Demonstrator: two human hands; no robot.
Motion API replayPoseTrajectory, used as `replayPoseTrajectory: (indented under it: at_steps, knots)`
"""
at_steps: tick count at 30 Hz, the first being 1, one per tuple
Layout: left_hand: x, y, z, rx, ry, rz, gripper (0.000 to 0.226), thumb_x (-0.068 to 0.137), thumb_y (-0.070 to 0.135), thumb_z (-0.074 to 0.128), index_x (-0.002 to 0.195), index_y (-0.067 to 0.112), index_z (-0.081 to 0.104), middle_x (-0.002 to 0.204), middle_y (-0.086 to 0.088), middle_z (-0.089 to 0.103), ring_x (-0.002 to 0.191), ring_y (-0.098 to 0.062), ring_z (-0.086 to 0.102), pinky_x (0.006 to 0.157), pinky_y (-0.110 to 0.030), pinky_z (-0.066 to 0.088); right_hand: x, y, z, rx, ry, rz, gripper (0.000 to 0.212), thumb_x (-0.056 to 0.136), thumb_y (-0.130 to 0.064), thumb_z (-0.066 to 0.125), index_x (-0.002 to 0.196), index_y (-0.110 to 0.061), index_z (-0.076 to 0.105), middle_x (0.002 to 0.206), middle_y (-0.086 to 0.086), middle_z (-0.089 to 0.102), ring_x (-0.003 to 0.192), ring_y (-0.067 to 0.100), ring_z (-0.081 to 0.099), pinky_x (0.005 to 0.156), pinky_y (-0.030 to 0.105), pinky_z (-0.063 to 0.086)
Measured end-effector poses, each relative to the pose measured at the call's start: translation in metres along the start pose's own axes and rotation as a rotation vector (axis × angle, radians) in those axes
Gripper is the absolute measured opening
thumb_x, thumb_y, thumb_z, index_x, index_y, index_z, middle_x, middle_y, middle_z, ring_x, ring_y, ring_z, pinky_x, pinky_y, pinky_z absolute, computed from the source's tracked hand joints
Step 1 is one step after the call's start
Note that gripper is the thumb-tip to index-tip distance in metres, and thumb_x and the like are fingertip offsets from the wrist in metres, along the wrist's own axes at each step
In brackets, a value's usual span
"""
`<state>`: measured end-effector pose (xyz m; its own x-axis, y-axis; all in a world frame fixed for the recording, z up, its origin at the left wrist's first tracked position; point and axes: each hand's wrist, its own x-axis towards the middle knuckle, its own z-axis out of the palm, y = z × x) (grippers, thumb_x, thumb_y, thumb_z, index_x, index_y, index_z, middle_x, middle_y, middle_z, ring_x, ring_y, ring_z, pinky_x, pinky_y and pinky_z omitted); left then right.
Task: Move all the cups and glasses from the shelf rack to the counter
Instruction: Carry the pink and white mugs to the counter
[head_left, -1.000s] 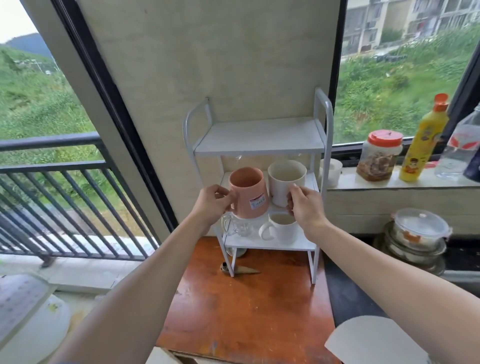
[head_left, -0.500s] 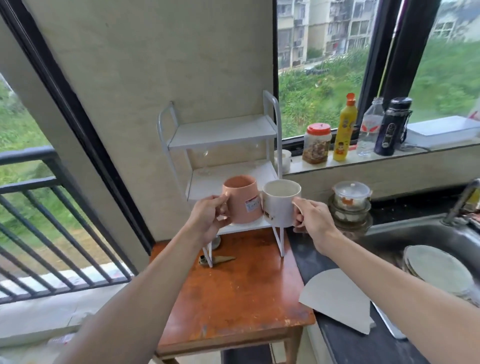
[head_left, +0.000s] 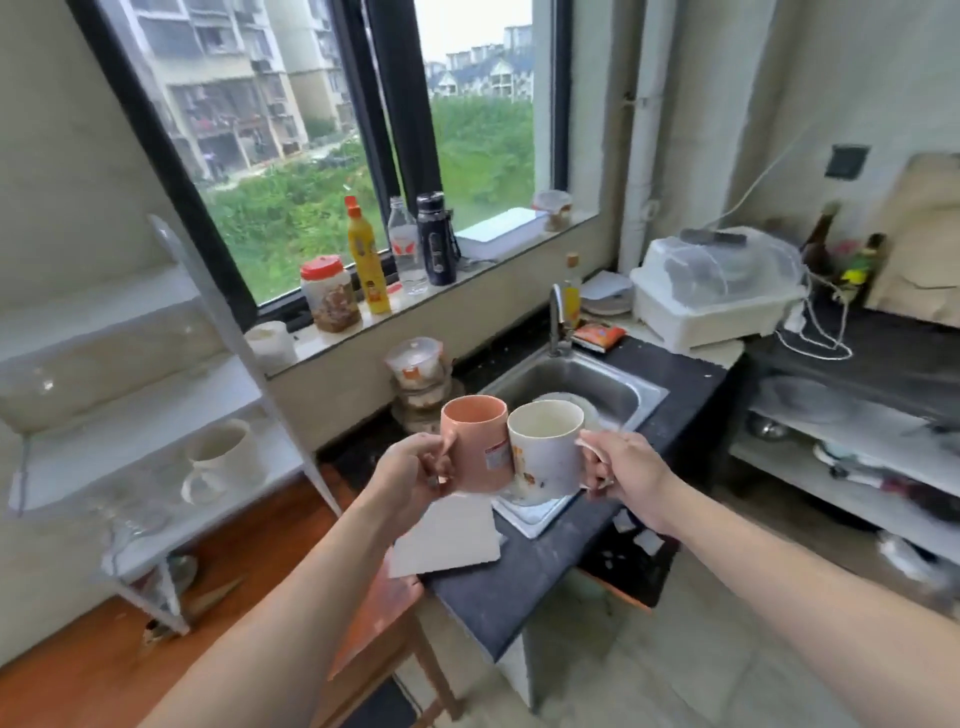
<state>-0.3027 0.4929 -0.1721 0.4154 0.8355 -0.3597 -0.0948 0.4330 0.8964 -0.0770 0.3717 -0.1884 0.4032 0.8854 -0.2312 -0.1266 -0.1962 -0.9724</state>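
Observation:
My left hand (head_left: 415, 475) grips a pink cup (head_left: 475, 441) by its side. My right hand (head_left: 626, 470) holds a white mug (head_left: 545, 457) by its handle. Both cups are upright, side by side and touching, in the air above the dark counter (head_left: 550, 561) at the sink's near edge. The white shelf rack (head_left: 156, 395) is blurred at the left on a wooden table (head_left: 78, 670). A white mug (head_left: 221, 460) sits on its lower shelf, with a clear glass (head_left: 132, 519) beside it.
A steel sink (head_left: 587, 384) with a plate in it lies behind the cups. Stacked lidded containers (head_left: 418, 387) stand on the counter by the wall. Bottles and a jar (head_left: 330, 293) line the windowsill. A white board (head_left: 447, 540) lies on the counter's left end.
Both cups have left the rack's middle shelf and travelled right to above the counter by the sink. My view has swung right, so the rack now sits at the left edge.

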Motion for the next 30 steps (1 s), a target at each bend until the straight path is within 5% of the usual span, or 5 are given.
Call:
replayPoseTrajectory:
  at_steps: [14,18,30]
  knots:
    - [0.022,-0.141,0.388,0.102,-0.454,-0.268,0.023,0.086,0.003,0.046,0.063,0.008,0.051,0.045,-0.004,0.039,0.047,-0.014,0.040,0.065,-0.032,0.044,-0.119,0.042,-0.376,0.174,0.415,0.045,0.053,0.099,-0.033,0.048,0.048,-0.020,0.053,0.048,0.002,0.039,0.049,0.020,0.044,0.053,0.030,0.034]
    - [0.016,-0.180,0.479,0.094,-0.545,-0.362,0.036,0.086,0.001,0.047,0.051,0.007,0.053,0.045,-0.004,0.038,0.041,-0.014,0.043,0.064,-0.031,0.047,-0.147,0.050,-0.457,0.226,0.544,0.061,0.054,0.099,-0.034,0.048,0.048,-0.020,0.052,0.050,0.003,0.039,0.051,0.021,0.043,0.057,0.033,0.036]
    - [0.099,-0.234,0.735,0.400,-0.856,-0.353,0.026,0.086,0.005,0.046,0.061,0.011,0.048,0.047,-0.004,0.041,0.045,-0.015,0.038,0.055,-0.027,0.039,-0.138,0.049,-0.656,0.281,0.856,0.053,0.048,0.098,-0.034,0.051,0.054,-0.016,0.050,0.053,0.003,0.040,0.052,0.019,0.044,0.058,0.033,0.040]
